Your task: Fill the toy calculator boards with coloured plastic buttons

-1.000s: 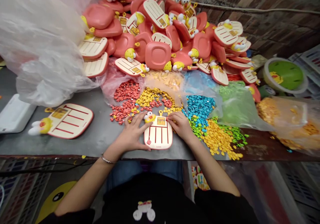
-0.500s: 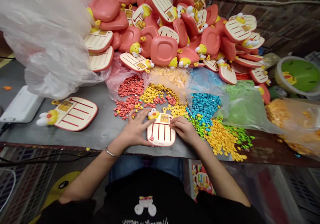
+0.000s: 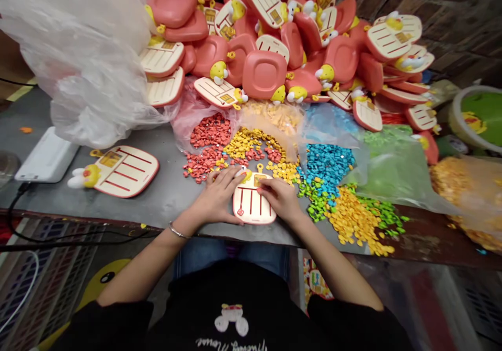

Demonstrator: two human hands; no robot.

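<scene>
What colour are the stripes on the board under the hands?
Red stripes on a cream board; the head view shows them best.

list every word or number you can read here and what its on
"Merry Mouse", maybe: on the black shirt, cut off by the frame, so unsure.
Yellow label on the cream board between the hands: too small to read.
Yellow label on the board to the left: too small to read.
Printed box under the table: too blurred to read.
</scene>
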